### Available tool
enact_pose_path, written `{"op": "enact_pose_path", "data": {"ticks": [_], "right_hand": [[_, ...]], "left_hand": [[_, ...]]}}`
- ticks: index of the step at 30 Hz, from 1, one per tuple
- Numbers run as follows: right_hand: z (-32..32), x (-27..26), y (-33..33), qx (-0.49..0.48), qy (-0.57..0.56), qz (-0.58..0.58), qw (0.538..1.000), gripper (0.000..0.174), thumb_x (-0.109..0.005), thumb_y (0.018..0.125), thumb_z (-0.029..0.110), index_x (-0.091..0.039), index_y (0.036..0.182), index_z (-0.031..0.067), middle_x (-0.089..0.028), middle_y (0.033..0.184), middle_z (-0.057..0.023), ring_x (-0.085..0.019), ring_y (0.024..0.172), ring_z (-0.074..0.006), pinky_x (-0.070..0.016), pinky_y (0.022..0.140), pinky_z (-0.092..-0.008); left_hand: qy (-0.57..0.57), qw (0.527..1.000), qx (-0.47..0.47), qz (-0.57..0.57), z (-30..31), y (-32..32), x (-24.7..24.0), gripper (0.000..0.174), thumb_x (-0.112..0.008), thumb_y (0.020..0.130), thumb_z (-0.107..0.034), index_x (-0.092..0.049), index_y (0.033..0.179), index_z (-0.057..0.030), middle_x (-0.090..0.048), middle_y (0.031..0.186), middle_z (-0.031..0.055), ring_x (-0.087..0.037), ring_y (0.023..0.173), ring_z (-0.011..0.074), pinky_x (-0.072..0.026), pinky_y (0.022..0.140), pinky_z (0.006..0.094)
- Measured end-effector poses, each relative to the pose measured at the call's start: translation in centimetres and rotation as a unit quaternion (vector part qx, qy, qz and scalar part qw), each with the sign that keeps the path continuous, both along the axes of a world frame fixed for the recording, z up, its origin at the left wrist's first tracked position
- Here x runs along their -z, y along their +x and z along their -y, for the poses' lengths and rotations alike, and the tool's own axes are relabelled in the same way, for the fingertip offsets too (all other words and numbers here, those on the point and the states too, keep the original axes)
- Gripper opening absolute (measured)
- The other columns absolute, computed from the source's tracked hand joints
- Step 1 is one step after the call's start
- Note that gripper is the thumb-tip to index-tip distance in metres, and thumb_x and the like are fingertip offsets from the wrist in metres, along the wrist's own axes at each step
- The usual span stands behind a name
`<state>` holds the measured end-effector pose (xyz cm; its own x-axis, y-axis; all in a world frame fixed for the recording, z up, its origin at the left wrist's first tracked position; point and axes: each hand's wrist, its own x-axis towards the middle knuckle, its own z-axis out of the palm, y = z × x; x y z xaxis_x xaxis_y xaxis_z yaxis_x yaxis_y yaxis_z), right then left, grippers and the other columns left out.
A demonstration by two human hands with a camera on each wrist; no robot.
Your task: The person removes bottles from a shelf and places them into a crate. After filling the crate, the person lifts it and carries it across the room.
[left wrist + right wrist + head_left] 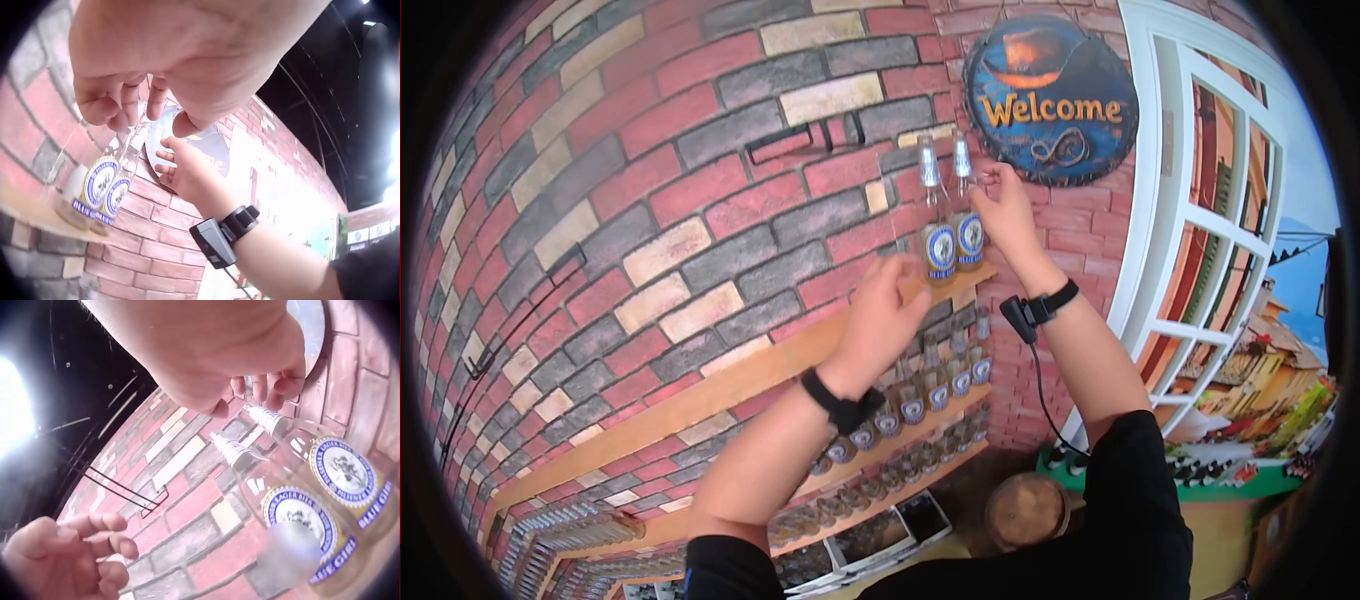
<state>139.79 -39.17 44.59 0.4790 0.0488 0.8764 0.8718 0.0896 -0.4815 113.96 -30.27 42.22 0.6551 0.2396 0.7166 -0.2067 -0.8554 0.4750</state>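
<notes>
Two clear glass beer bottles with blue-and-white labels, the left bottle [940, 248] and the right bottle [970, 236], stand upright side by side at the right end of a wooden shelf [800, 348]. My left hand [887, 308] is just left of them, fingers loosely bent and nothing in its grasp. On the other side, my right hand [1006, 212] is raised beside the right bottle's neck, its fingers loosely curled. In the right wrist view, those fingers hang near the white foil neck [265, 417] without wrapping round it.
A round Welcome sign [1055, 100] hangs on the brick wall close behind my right hand. Black metal brackets [800, 142] stick out of the wall. Lower shelves carry rows of similar bottles [912, 408]. A white window frame [1145, 250] is at right, a round wooden top [1027, 510] below.
</notes>
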Motion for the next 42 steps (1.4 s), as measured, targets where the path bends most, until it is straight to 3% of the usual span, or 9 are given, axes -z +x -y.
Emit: {"op": "enact_pose_path", "data": {"ticks": [7, 14, 21, 26, 30, 33, 35, 39, 42], "right_hand": [[-3.9, -4.6, 5.0, 0.075, -0.076, -0.031, 0.994, 0.058, -0.073, 0.088, 0.037, -0.059, 0.127, -0.0031, -0.067, 0.117, -0.0272, -0.066, 0.108, -0.0419, -0.0531, 0.094, -0.0468], [-4.4, -4.7, 4.9, 0.034, -0.146, -0.049, 0.987, 0.046, -0.07, 0.09, 0.046, -0.068, 0.096, 0.0008, -0.072, 0.093, -0.027, -0.069, 0.095, -0.0449, -0.055, 0.084, -0.0511], [-3.6, -4.0, 5.4, 0.041, -0.134, -0.028, 0.99, 0.046, -0.071, 0.09, 0.044, -0.067, 0.094, -0.0008, -0.071, 0.089, -0.0264, -0.069, 0.09, -0.0453, -0.0544, 0.078, -0.0517], [2.1, -3.7, 0.2, -0.012, -0.059, 0.045, 0.997, 0.04, -0.072, 0.092, 0.039, -0.064, 0.091, -0.0001, -0.067, 0.075, -0.0222, -0.066, 0.071, -0.0425, -0.0503, 0.062, -0.0463], [8.5, -1.9, -7.1, -0.102, 0.069, 0.061, 0.991, 0.021, -0.075, 0.096, 0.02, -0.065, 0.096, 0.0016, -0.066, 0.082, 0.0006, -0.053, 0.072, -0.0065, -0.0448, 0.064, -0.0269], [13.4, 1.7, -10.9, -0.107, 0.021, -0.012, 0.994, 0.016, -0.069, 0.099, 0.013, -0.065, 0.112, 0.0031, -0.064, 0.093, 0.0013, -0.059, 0.084, -0.0075, -0.0478, 0.075, -0.0244], [15.3, 4.3, -14.7, -0.135, -0.011, -0.071, 0.988, 0.02, -0.066, 0.101, 0.015, -0.062, 0.114, 0.0009, -0.063, 0.095, -0.0002, -0.059, 0.085, -0.0093, -0.0476, 0.077, -0.0253], [16.6, 11.6, -20.4, -0.203, -0.235, -0.125, 0.942, 0.011, -0.064, 0.097, 0.012, -0.06, 0.101, 0.0024, -0.062, 0.103, -0.0051, -0.059, 0.09, -0.0138, -0.049, 0.08, -0.0288], [13.0, 18.2, -23.4, -0.254, -0.305, -0.199, 0.896, 0.011, -0.073, 0.094, 0.011, -0.067, 0.095, 0.0025, -0.066, 0.084, -0.0019, -0.055, 0.073, -0.0071, -0.0442, 0.064, -0.0261]], "left_hand": [[0.065, 0.99, -0.109, 0.056, -5.5, 12.5, -7.8, 0.059, -0.075, 0.086, -0.03, -0.056, 0.126, 0.0095, -0.062, 0.123, 0.0341, -0.062, 0.117, 0.045, -0.0508, 0.097, 0.0503], [-0.006, 0.995, -0.093, 0.023, -6.1, 17.4, -9.6, 0.051, -0.073, 0.09, -0.038, -0.065, 0.116, 0.0051, -0.072, 0.107, 0.0272, -0.069, 0.104, 0.0422, -0.0533, 0.09, 0.0484], [0.012, 0.994, -0.109, 0.004, -4.9, 17.1, -9.0, 0.043, -0.066, 0.096, -0.039, -0.065, 0.106, 0.0028, -0.071, 0.101, 0.029, -0.066, 0.101, 0.0468, -0.0522, 0.087, 0.0501], [0.037, 0.995, -0.06, 0.077, -1.0, 12.2, -7.3, 0.035, -0.066, 0.098, -0.034, -0.062, 0.108, -0.0007, -0.07, 0.093, 0.0265, -0.067, 0.092, 0.0469, -0.0518, 0.078, 0.0528], [-0.004, 0.99, 0.077, 0.118, 3.0, 4.4, -5.9, 0.027, -0.069, 0.097, -0.024, -0.059, 0.108, -0.0018, -0.067, 0.08, 0.018, -0.067, 0.072, 0.0365, -0.0514, 0.065, 0.043], [-0.059, 0.989, 0.129, 0.042, 5.1, -3.1, -4.1, 0.029, -0.071, 0.096, -0.022, -0.058, 0.111, -0.0016, -0.064, 0.077, 0.0155, -0.066, 0.069, 0.0332, -0.0514, 0.065, 0.0412], [-0.036, 0.99, 0.138, -0.022, 5.6, -8.1, -1.9, 0.015, -0.068, 0.098, -0.012, -0.061, 0.108, -0.0028, -0.064, 0.097, 0.0044, -0.06, 0.085, 0.0116, -0.0493, 0.074, 0.027], [-0.175, 0.965, 0.15, -0.122, 4.9, -16.4, 4.9, 0.024, -0.073, 0.096, -0.014, -0.062, 0.115, -0.0025, -0.068, 0.103, 0.0053, -0.065, 0.088, 0.0124, -0.052, 0.076, 0.0284], [-0.232, 0.942, 0.087, -0.225, 2.9, -21.6, 12.7, 0.025, -0.074, 0.096, -0.018, -0.064, 0.114, -0.004, -0.07, 0.103, 0.0072, -0.068, 0.088, 0.0165, -0.0531, 0.075, 0.0303]]}}
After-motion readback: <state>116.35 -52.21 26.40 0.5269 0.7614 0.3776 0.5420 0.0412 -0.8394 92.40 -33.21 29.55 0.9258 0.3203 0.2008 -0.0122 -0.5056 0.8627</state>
